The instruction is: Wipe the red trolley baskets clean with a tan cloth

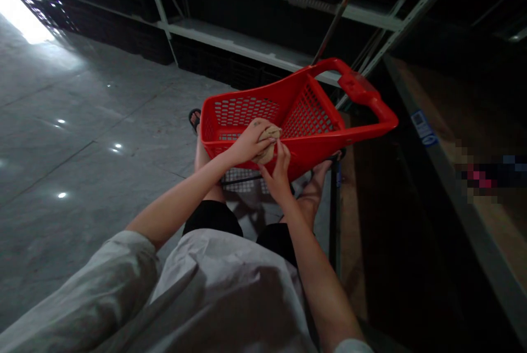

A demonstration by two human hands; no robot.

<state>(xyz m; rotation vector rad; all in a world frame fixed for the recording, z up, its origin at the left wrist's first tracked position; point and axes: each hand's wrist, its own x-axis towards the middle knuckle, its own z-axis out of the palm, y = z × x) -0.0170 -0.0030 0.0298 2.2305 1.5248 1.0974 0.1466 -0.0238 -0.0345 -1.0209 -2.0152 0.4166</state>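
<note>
A red plastic shopping cart with perforated basket walls stands between my legs, its looped handle pointing right. Over the basket's near rim hangs a crumpled beige cloth, partly covered by my fingers. My left hand is closed round the cloth from the left, on top of the rim. From below right, my right hand pinches the cloth's edge against the cart's outer side with thumb and fingers. Part of the basket's inside is hidden behind my hands.
Grey shiny floor tiles spread out to the left. A metal shelf rack with dark crates runs behind the cart. At right stands a low dark frame with a wooden board and a blue label.
</note>
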